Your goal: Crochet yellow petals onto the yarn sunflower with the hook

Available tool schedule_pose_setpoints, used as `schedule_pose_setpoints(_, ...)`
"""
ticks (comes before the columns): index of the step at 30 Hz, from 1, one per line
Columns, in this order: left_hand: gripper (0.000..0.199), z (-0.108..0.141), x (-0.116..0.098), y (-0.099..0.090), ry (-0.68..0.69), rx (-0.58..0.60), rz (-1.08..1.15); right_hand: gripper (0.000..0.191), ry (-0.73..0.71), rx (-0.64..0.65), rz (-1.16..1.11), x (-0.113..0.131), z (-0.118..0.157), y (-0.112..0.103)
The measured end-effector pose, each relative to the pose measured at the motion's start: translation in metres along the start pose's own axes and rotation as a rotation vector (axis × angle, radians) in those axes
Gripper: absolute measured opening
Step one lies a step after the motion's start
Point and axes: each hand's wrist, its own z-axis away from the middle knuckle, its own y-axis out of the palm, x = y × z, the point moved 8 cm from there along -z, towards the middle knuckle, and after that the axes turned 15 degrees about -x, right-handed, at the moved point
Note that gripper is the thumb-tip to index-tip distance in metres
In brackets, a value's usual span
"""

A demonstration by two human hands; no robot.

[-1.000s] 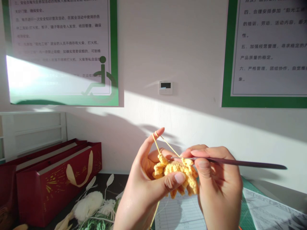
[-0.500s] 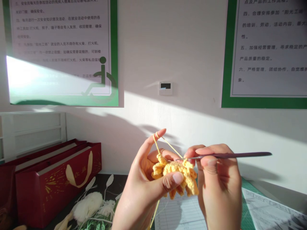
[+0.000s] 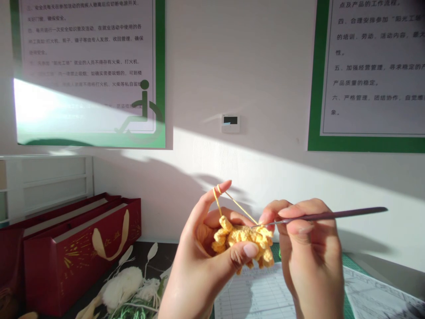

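A yellow crochet piece (image 3: pixel 241 237) with several curled, petal-like lobes is pinched in my left hand (image 3: pixel 206 252), the thumb across its front. Yellow yarn (image 3: pixel 239 206) loops round the raised left index finger and runs down to the piece's upper right edge. My right hand (image 3: pixel 308 248) grips a crochet hook (image 3: pixel 345 213) with a dark purple handle, held like a pen. The hook's thin metal shaft points left, and its tip is at the top edge of the crochet piece. Whether the tip is inside a stitch I cannot tell.
Red gift bags (image 3: pixel 89 252) with a cream ribbon handle stand at left. Near them lie white fluffy yarn (image 3: pixel 122 285), green yarn (image 3: pixel 133 310) and pale leaf shapes. Printed sheets (image 3: pixel 255 292) rest on a green cutting mat (image 3: pixel 348 305). Behind is a wall with green-framed posters (image 3: pixel 159 88).
My right hand and the hook have moved a little to the right, and the handle's end tips higher. The crochet piece has turned slightly in my left hand.
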Motion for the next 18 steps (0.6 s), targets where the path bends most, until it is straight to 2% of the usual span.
schedule_pose_setpoints(11, 0.087, -0.001, -0.001, -0.005, 0.007, -0.067, -0.052, 0.012, -0.141, 0.023, 0.094, 0.016, 0.000, 0.005)
schedule_pose_setpoints(18, 0.084, 0.001, -0.001, -0.006, 0.013, -0.100, -0.087, 0.013, -0.164, 0.058, 0.065, 0.019, -0.002, 0.007)
